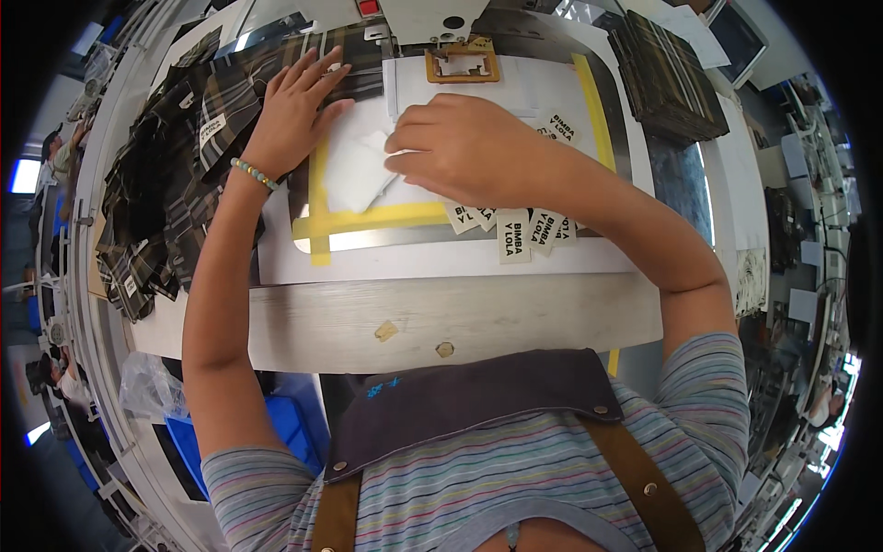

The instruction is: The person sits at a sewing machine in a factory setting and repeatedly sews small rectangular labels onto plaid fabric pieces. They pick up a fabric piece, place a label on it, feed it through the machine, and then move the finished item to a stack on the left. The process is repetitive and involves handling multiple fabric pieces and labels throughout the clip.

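Note:
My left hand (299,106) lies with its fingers spread on dark plaid fabric (239,101) at the left of the machine bed. A beaded bracelet circles that wrist. My right hand (460,152) is closed over the middle of the work plate, its fingertips pinching the edge of a small stack of thin white sheets (357,179). How many sheets the fingers hold cannot be made out. Cream labels with black lettering (515,236) lie fanned out near my right forearm, several of them overlapping. Beyond my right hand sits an orange-rimmed clamp frame (462,66).
The sewing machine head (430,20) stands over the far edge. Yellow tape (386,219) marks the plate's borders. Plaid pieces with labels (156,198) heap up at left. A folded plaid stack (670,78) stands at far right. A blue bin (296,428) is below the table.

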`<state>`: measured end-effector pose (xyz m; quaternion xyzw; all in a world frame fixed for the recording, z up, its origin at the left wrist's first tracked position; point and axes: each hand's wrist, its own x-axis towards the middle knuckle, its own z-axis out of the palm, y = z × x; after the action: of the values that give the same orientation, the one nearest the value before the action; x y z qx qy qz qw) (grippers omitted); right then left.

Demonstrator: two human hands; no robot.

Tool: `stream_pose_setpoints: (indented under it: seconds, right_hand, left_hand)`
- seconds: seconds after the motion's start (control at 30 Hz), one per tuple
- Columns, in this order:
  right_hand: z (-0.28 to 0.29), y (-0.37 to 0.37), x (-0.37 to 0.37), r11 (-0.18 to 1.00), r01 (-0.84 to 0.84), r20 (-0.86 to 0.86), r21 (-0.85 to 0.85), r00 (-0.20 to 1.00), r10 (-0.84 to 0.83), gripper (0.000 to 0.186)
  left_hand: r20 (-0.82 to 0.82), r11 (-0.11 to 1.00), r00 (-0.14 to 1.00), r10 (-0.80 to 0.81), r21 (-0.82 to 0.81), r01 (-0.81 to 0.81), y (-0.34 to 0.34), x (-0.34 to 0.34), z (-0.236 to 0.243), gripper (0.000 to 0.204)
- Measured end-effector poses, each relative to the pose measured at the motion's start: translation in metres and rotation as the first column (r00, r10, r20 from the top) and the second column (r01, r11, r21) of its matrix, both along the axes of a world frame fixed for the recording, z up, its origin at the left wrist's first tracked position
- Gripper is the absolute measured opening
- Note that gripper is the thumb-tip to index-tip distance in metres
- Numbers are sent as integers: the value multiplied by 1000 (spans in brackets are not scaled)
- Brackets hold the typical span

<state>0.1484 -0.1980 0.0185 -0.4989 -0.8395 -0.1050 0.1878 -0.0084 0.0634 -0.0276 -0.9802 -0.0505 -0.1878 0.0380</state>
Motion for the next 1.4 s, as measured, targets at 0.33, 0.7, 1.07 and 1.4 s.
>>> stream_pose_setpoints:
  seconds: [0.33,0.7,1.07,1.4]
  right_hand:
    - [-37,22,-17,998,39,245,43,968,-48,23]
    - [-38,1,-9,997,65,6,40,998,-65,10]
    - [-38,-18,-2,988,143,-237,-56,959,-152,9]
    - [2,-30,47,745,329,-665,-581,336,-667,26]
  left_hand:
    - [179,931,981,-72,-340,130,-23,-39,12,64]
    - [76,696,965,-253,-678,236,-106,-32,1,94]
    - [62,775,964,-259,-583,246,-112,-14,3,51]
    - [43,768,966,-256,-598,230,-113,-15,6,54]
